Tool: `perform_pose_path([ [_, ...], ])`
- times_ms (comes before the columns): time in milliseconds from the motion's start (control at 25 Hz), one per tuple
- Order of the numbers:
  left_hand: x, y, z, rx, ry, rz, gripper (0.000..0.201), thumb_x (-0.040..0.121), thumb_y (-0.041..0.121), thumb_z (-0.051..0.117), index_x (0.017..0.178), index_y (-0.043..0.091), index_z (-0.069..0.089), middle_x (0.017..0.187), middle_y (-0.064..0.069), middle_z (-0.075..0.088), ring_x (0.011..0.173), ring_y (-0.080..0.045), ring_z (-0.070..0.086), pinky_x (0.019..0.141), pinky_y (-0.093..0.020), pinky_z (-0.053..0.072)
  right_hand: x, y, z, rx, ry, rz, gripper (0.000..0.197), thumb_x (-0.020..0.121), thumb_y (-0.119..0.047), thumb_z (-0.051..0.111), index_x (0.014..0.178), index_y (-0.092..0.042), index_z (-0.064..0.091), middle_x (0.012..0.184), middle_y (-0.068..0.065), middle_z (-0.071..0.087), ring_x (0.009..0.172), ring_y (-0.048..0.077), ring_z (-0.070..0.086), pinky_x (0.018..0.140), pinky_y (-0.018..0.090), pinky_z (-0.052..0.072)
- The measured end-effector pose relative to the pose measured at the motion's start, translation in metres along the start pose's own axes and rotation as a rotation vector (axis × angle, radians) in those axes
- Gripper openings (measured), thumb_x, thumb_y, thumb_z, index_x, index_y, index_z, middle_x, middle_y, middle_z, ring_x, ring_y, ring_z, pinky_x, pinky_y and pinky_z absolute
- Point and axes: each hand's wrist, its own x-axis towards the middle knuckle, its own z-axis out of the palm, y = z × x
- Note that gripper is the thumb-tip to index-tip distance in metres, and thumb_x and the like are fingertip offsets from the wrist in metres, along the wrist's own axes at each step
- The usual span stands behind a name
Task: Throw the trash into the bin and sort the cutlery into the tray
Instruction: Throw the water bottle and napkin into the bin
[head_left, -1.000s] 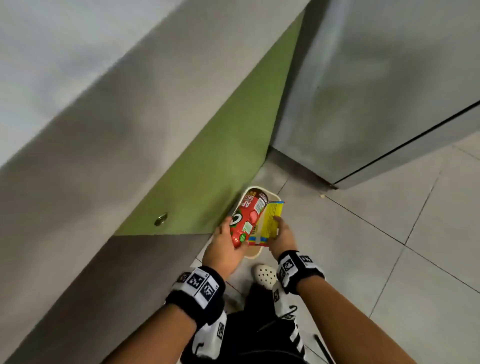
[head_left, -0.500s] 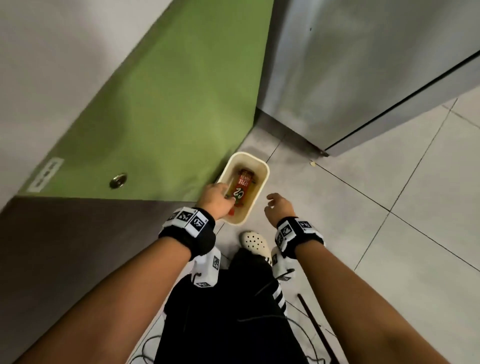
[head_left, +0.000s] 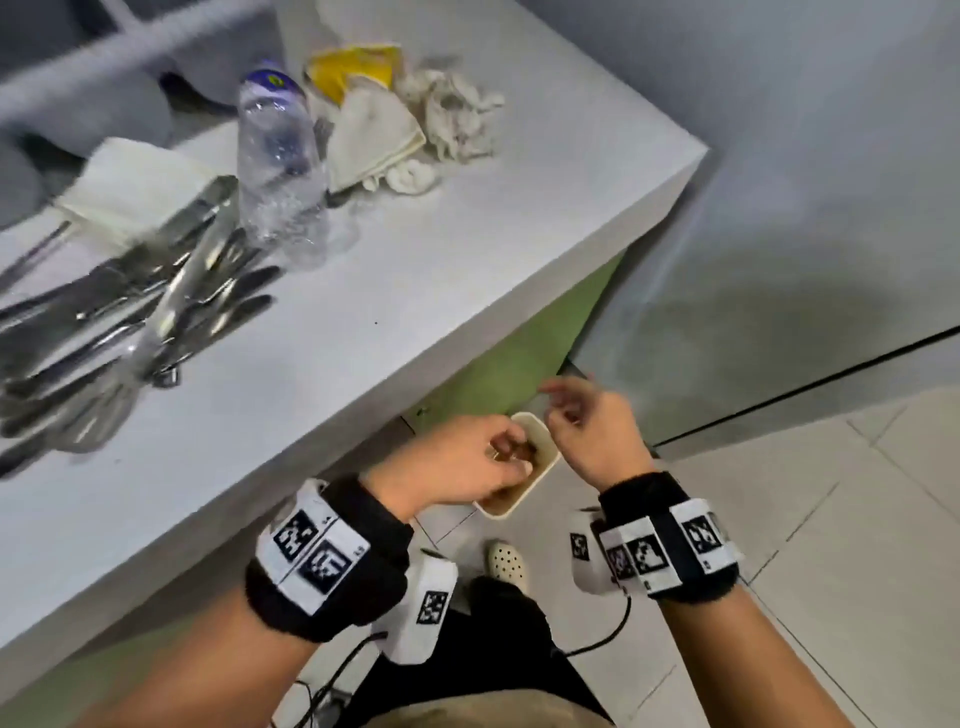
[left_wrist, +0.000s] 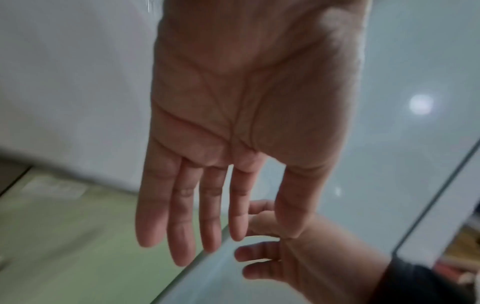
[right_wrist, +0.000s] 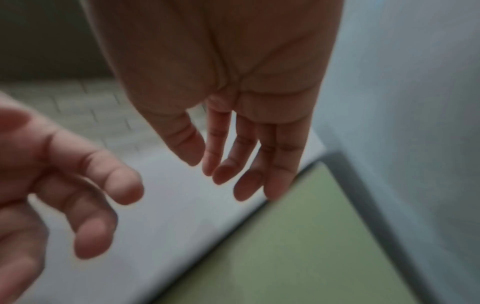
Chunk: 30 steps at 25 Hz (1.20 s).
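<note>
A cream bin (head_left: 544, 446) stands on the floor below the white table's corner, mostly hidden behind my hands. My left hand (head_left: 470, 460) hangs above it, empty, its fingers straight in the left wrist view (left_wrist: 197, 216). My right hand (head_left: 587, 421) hovers just right of the bin, fingers loose and holding nothing (right_wrist: 241, 162). On the table lie a heap of steel cutlery (head_left: 119, 322), a clear plastic bottle (head_left: 278, 156), crumpled napkins (head_left: 452, 119) and a yellow wrapper (head_left: 353, 67).
The white table (head_left: 415, 291) ends in a corner at the right, with a green panel (head_left: 498, 379) under it. A grey metal cabinet (head_left: 779, 260) stands behind the bin. A white folded napkin (head_left: 130, 187) lies beside the cutlery. My shoe (head_left: 506, 558) is near the bin.
One second ago both hands held a red can and a yellow carton over the bin; these dropped in. Both hands have since risen empty, and the view has swung up to the table.
</note>
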Motion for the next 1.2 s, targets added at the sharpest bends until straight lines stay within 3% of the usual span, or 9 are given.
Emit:
perform_pose_path([
  [120,-0.069,0.020,-0.064,-0.195,0.211,0.092,0.030,0.086,0.033,0.062,0.116,0.033,0.059,0.107,0.015,0.062,0.088,-0.005,0.059,0.084,-0.017,0.046,0.007,-0.088,-0.041,0.177,0.045,-0.234,0.026,0.083,-0.003,0.055,0.102,-0.016,0.066,0.070,-0.013,0.058,0.052,-0.009,0.055,0.051,0.000,0.040],
  [240,-0.089,0.022,-0.115,-0.402,0.590,0.112,0.017,0.085,0.022,0.064,0.099,0.032,0.062,0.090,0.012,0.064,0.059,0.004,0.055,0.055,-0.006,0.042,0.038,-0.153,-0.052,0.188,0.075,-0.341,0.022,0.083,-0.006,0.055,0.099,-0.016,0.067,0.071,-0.011,0.057,0.050,-0.009,0.054,0.052,0.001,0.040],
  [280,-0.088,0.021,-0.131,-0.426,0.747,0.082,0.018,0.085,0.023,0.063,0.102,0.029,0.064,0.093,0.008,0.065,0.060,0.003,0.055,0.054,-0.007,0.044,0.052,-0.171,-0.050,0.161,0.084,-0.358,0.022,0.083,-0.007,0.054,0.099,-0.015,0.068,0.075,-0.006,0.061,0.056,-0.005,0.056,0.059,0.006,0.043],
  [400,-0.066,0.003,-0.173,-0.309,1.077,-0.089,0.041,0.082,0.032,0.065,0.120,0.019,0.061,0.121,-0.008,0.062,0.101,-0.021,0.060,0.090,-0.029,0.048,0.096,-0.208,-0.038,0.022,0.067,-0.357,0.026,0.084,-0.009,0.053,0.106,-0.009,0.067,0.103,0.014,0.068,0.092,0.021,0.061,0.084,0.022,0.043],
  [480,-0.049,-0.012,-0.189,-0.228,1.103,-0.182,0.055,0.078,0.039,0.065,0.128,0.019,0.053,0.132,-0.015,0.053,0.122,-0.031,0.050,0.104,-0.035,0.040,0.124,-0.218,-0.025,-0.091,0.041,-0.329,0.030,0.086,-0.012,0.052,0.114,-0.010,0.062,0.118,0.018,0.062,0.109,0.029,0.058,0.094,0.026,0.041],
  [640,-0.025,-0.028,-0.197,-0.202,0.991,-0.337,0.076,0.073,0.051,0.064,0.138,0.020,0.037,0.137,-0.019,0.043,0.126,-0.040,0.045,0.107,-0.042,0.037,0.159,-0.223,-0.003,-0.251,0.046,-0.191,0.035,0.090,-0.015,0.044,0.124,-0.020,0.054,0.133,0.021,0.044,0.116,0.038,0.052,0.102,0.038,0.041],
  [800,-0.015,-0.038,-0.197,-0.191,0.892,-0.434,0.093,0.071,0.054,0.067,0.145,0.019,0.023,0.139,-0.022,0.042,0.130,-0.040,0.041,0.107,-0.044,0.035,0.167,-0.224,0.009,-0.344,0.015,-0.105,0.030,0.092,-0.020,0.047,0.120,-0.015,0.054,0.129,0.021,0.054,0.119,0.037,0.051,0.096,0.038,0.044],
  [1000,-0.008,-0.044,-0.198,-0.254,0.941,-0.363,0.084,0.074,0.039,0.065,0.143,0.013,0.025,0.133,-0.022,0.052,0.125,-0.040,0.047,0.104,-0.041,0.038,0.168,-0.236,0.010,-0.358,0.036,-0.151,0.032,0.091,-0.012,0.048,0.119,0.000,0.058,0.127,0.020,0.060,0.120,0.034,0.054,0.099,0.035,0.044],
  [1200,-0.014,-0.044,-0.191,-0.344,1.038,-0.277,0.076,0.076,0.033,0.065,0.140,0.009,0.034,0.129,-0.020,0.057,0.123,-0.036,0.050,0.101,-0.035,0.041,0.157,-0.231,0.004,0.022,0.130,-0.003,0.030,0.087,-0.003,0.048,0.110,-0.005,0.067,0.124,0.016,0.064,0.117,0.031,0.057,0.100,0.032,0.045],
])
